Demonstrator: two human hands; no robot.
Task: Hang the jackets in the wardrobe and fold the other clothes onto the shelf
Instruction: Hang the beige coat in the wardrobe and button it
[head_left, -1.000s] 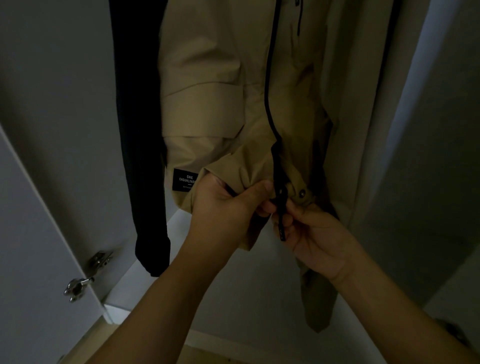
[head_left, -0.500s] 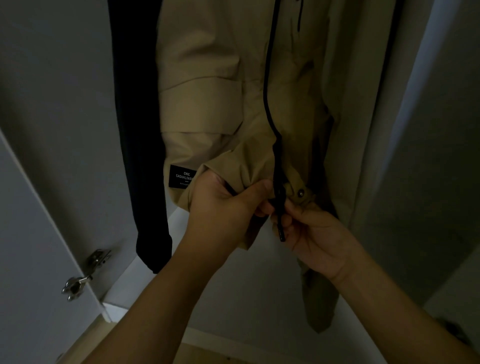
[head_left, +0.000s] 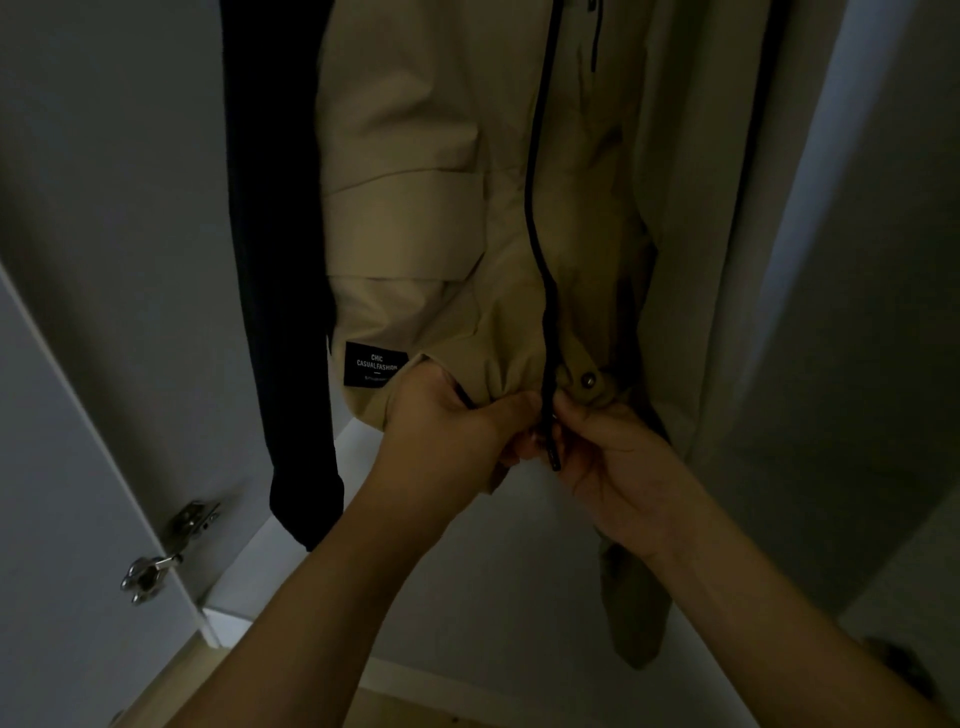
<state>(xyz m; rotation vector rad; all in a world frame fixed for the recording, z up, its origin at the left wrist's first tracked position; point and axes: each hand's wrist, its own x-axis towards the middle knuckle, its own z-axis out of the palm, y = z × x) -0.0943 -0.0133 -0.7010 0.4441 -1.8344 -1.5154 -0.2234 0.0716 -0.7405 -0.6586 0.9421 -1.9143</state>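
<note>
Label: black rectangular patch with white print (head_left: 371, 365) sewn at the lower edge of the tan fabric jacket (head_left: 441, 208), at 9 o'clock from the hands; reads "CHIC CASUALFASHION", smaller line beneath too small to read.
Wardrobe: pale grey wardrobe interior (head_left: 130, 156) holding the tan jacket, hung at centre, hem gathered at the hands; dark navy hanging garment (head_left: 280, 260) just beside it at 9 o'clock, its sleeve end dangling low; pale beige hanging garment (head_left: 701, 260) at 3 o'clock, touching the jacket.
Zip: black zipper line (head_left: 535, 208) running down the jacket front from 12 o'clock to the hands; small metal snap button (head_left: 588, 380) on the hem tab just beside it.
Left hand: left hand (head_left: 447, 436) bunching the hem, fingers curled round the fabric, thumb pressing toward the zip.
Right hand: right hand (head_left: 618, 467) pinching the zip's bottom end, fingers narrow around it, touching the left thumb.
Door: metal door hinge (head_left: 166, 551) at 8 o'clock on the open door.
Floor: white wardrobe base panel (head_left: 291, 545) below the dark sleeve.
</note>
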